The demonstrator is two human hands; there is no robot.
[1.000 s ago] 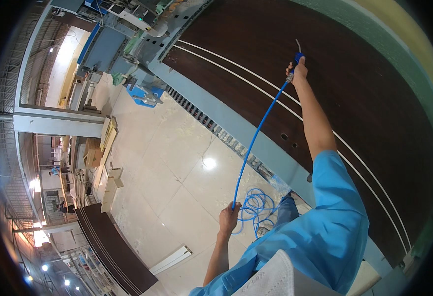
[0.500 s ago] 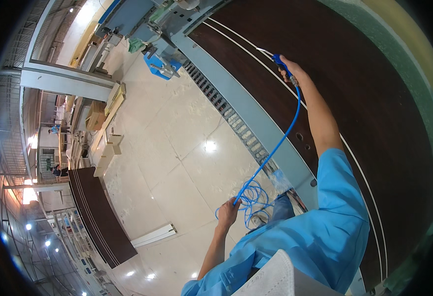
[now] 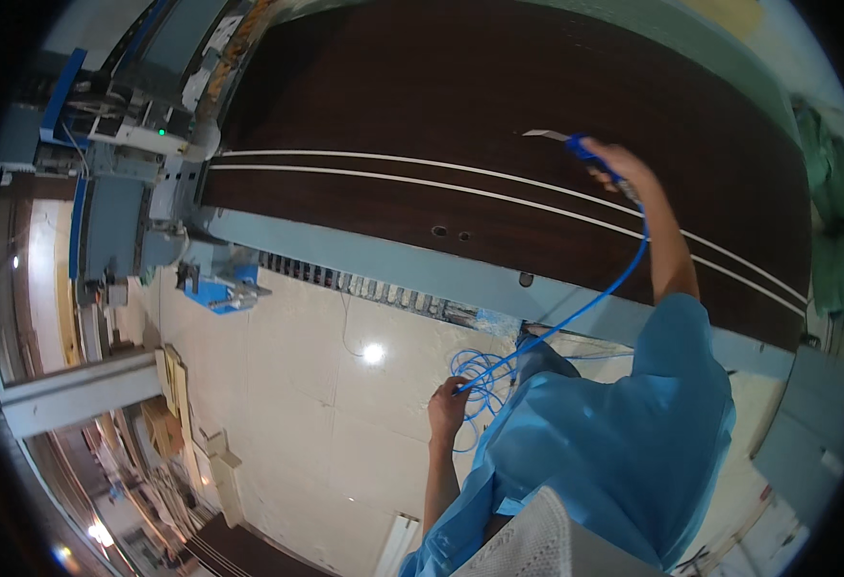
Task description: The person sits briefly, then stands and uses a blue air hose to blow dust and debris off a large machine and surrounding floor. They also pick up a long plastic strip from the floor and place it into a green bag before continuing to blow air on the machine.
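In the head view, the right hand (image 3: 626,169), slightly blurred, has its fingers wrapped around a blue air blow gun (image 3: 581,146) — over a dark brown panel (image 3: 422,91) with two pale stripes, its nozzle pointing left. The blue hose (image 3: 583,311) runs down to the left hand (image 3: 447,409) — fingers closed around it, above the tiled floor (image 3: 287,404).
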